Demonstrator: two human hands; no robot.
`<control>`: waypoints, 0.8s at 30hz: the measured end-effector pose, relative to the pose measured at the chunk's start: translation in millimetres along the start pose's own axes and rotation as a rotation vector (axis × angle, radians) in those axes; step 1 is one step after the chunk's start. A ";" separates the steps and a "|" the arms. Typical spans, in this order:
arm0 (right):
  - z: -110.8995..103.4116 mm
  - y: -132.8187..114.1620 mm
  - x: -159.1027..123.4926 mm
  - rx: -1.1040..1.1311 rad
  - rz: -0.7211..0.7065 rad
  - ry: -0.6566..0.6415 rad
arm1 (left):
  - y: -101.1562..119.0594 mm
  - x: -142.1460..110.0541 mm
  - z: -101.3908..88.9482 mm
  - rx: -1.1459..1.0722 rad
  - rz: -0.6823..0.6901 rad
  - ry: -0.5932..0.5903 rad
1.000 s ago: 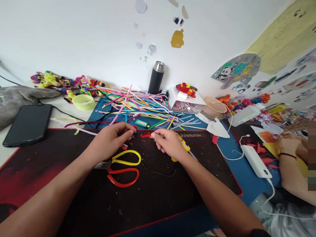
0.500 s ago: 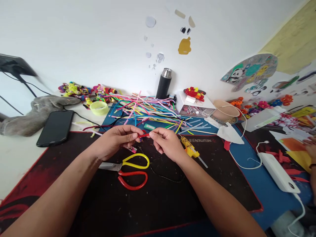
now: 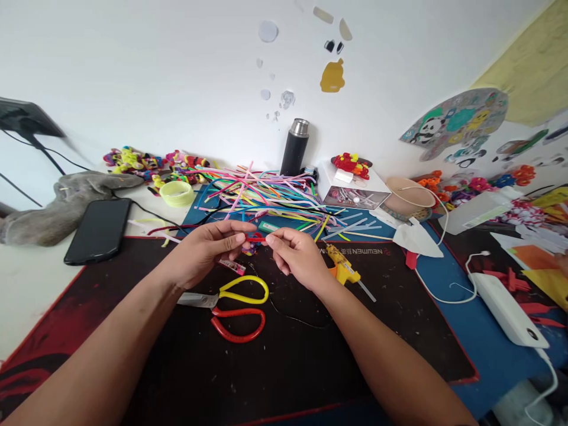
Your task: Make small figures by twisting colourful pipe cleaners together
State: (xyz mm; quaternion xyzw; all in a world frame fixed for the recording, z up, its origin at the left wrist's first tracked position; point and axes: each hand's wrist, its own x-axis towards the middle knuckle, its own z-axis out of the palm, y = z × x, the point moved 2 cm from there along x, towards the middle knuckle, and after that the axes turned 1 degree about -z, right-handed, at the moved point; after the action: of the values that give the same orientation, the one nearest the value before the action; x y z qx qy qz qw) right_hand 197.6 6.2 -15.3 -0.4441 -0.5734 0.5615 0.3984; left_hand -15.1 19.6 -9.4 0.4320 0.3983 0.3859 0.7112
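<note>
A short red pipe cleaner [image 3: 256,239] stretches between my two hands above the black desk mat [image 3: 310,367]. My left hand [image 3: 213,248] pinches its left end between thumb and fingers. At the other end, my right hand [image 3: 297,254] is closed on it with thumb and forefinger. Behind the red piece shows a small blue and purple bit [image 3: 249,248], partly covered by the fingers. Scissors [image 3: 242,296] with one yellow and one red handle lie below my left hand. A pink lighter-like item [image 3: 234,267] rests just above them.
Many coloured pipe cleaners [image 3: 266,195] are heaped at the back, by a black thermos [image 3: 295,148]. A yellow glue gun [image 3: 344,266] lies beyond my right wrist. At left is a phone [image 3: 100,231]; at right, a white power bank [image 3: 508,310] with a cable.
The fingers of my left hand have shifted slightly, and the red piece lies straighter between my hands. At the right edge, another person's hand has left the view.
</note>
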 end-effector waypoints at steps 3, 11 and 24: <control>-0.6 -0.9 0.7 0.015 -0.015 0.024 | 1.0 -0.1 1.7 0.036 0.000 -0.004; 3.0 -7.9 -0.3 -0.032 -0.044 0.042 | 0.2 -0.6 3.4 0.102 0.018 0.013; 19.6 -15.7 9.0 -0.001 -0.066 0.001 | 7.6 -3.6 0.5 -0.223 0.106 -0.013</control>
State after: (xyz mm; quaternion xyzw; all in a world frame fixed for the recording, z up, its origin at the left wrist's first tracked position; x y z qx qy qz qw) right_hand 175.3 9.5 -1.1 -0.4255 -0.5877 0.5476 0.4167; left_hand -17.6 18.7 -1.3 0.3732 0.3252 0.4619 0.7360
